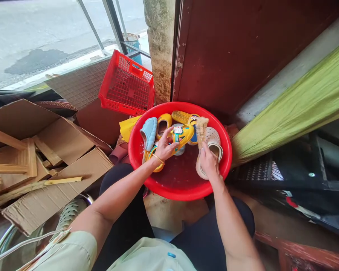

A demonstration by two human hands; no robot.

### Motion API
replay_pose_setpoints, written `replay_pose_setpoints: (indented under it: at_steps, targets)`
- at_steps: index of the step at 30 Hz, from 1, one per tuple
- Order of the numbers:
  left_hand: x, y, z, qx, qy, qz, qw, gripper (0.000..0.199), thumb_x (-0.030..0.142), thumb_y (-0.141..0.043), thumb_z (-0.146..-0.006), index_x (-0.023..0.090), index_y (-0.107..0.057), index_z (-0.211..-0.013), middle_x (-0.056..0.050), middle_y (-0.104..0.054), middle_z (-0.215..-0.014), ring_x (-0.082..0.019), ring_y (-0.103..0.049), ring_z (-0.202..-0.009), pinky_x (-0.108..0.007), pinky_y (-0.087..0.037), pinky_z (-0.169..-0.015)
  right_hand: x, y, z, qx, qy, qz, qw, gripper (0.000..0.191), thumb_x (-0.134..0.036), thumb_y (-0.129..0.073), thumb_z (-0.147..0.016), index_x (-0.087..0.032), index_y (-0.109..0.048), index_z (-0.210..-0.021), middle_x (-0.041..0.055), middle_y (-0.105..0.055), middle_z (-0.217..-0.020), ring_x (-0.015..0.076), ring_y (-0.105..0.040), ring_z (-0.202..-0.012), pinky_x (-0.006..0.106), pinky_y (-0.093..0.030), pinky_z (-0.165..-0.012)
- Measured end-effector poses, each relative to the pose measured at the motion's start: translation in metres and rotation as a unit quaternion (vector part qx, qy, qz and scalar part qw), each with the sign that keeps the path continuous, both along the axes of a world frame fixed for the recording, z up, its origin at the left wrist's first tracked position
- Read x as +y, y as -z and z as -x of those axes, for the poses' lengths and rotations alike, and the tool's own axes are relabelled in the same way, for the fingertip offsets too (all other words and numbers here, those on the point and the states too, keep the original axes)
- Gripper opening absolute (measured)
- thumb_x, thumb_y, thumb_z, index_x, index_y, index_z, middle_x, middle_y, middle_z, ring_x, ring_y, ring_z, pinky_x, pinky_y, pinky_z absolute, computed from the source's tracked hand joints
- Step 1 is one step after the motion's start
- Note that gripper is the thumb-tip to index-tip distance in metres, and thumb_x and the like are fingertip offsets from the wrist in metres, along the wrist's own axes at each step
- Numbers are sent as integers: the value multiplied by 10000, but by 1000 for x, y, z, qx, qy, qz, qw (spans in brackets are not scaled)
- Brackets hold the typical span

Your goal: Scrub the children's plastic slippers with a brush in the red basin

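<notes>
My left hand (166, 146) is closed around a yellow clog (188, 132) with a teal strap, lifted above the red basin (135, 169). In my right hand (209, 160) is a scrubbing brush (201, 130), its pale bristles turned toward the clog; whether they touch I cannot tell. Beneath that hand sits a beige clog (214, 137) with holes. A light blue clog (149, 131) leans at the basin's left side, beside another yellow clog (164, 124). More yellow footwear (181, 116) lies at the back. Dark water (177, 175) covers the basin's bottom.
A red plastic crate (127, 88) stands behind the basin on the left. Cardboard boxes (73, 165) holding wooden pieces (14, 167) fill the left side. A dark red door (223, 52) rises behind, and green cloth (296, 98) hangs at right.
</notes>
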State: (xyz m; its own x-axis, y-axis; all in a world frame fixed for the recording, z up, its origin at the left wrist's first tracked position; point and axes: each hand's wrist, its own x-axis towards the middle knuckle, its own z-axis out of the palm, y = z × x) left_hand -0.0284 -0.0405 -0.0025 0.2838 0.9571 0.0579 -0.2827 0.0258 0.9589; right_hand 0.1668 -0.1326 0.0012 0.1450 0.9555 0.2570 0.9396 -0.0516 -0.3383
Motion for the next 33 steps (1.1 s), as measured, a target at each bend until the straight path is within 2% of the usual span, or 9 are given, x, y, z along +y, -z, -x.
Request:
replay_pose_setpoints:
  at_steps: [6,10,12,15,18,22,26,30,33]
  targets:
    - [-1,-6,1,-17,25,28,999,930,360,-848,-658,168,-426,-1464,-63,-740,-944,-246,-719,-893,-328,-533,-791,-2,-1,5,-20,-41,4,999,534,-290,-410,-1040,-226,-494,-1563,136,-703,-1002,234,-694,-771,319,-547,-690]
    - [-13,-20,8,62,50,-13,997,877,299,-780,-714,165,-432,-1507,-44,-713,-865,-224,-682,-835,-325,-510,-798,7,-10,-10,169,10,-42,985,555,-372,-379,-1045,-161,-475,-1549,162,-724,-1099,250,-712,-842,348,-570,-728]
    - [-20,-27,11,112,52,-70,990,824,257,-755,-728,174,-479,-1500,-35,-689,-825,-233,-659,-846,-351,-502,-860,10,-17,-18,325,19,-46,944,632,-508,-403,-1034,-154,-416,-1557,111,-736,-955,203,-683,-651,312,-554,-590]
    - [-27,-31,11,174,58,-158,970,696,211,-717,-731,187,-589,-1414,-52,-682,-835,-279,-639,-957,-413,-459,-1004,12,-28,-21,523,26,-30,852,681,-651,-475,-971,-214,-413,-1489,-50,-614,-691,105,-483,-368,223,-411,-372]
    - [-32,-30,5,190,76,-187,961,660,204,-704,-746,198,-602,-1397,-78,-707,-922,-307,-632,-1039,-455,-421,-1071,10,-37,-19,586,22,-47,809,615,-597,-657,-878,-258,-473,-1357,-95,-564,-698,68,-436,-346,182,-354,-325]
    - [-35,-33,-6,75,81,-71,991,884,294,-787,-753,234,-419,-1555,-102,-710,-1151,-299,-660,-1063,-432,-490,-1002,3,-39,-8,503,38,-95,858,809,-470,-747,-819,-246,-368,-1498,0,-680,-891,88,-510,-402,220,-435,-359]
    - [-28,-45,-6,-40,54,45,997,954,429,-809,-769,272,-356,-1594,-78,-727,-1167,-294,-694,-1033,-419,-544,-938,-4,-29,8,440,22,-71,895,895,-473,-618,-911,-177,-170,-1627,119,-718,-1032,144,-601,-464,288,-525,-439]
    - [-24,-48,3,41,36,-44,998,873,418,-776,-804,256,-407,-1579,-97,-711,-1272,-304,-669,-1152,-414,-519,-1023,3,-22,10,392,-8,-44,919,841,-458,-538,-967,-158,-147,-1649,113,-739,-989,196,-673,-563,318,-571,-515]
    - [-26,-37,5,151,-4,-133,980,853,375,-742,-828,229,-391,-1592,-120,-691,-1326,-305,-640,-1214,-410,-453,-1109,7,-23,12,255,5,-99,962,671,-419,-456,-1016,-156,-315,-1617,187,-702,-1229,269,-739,-911,385,-619,-763]
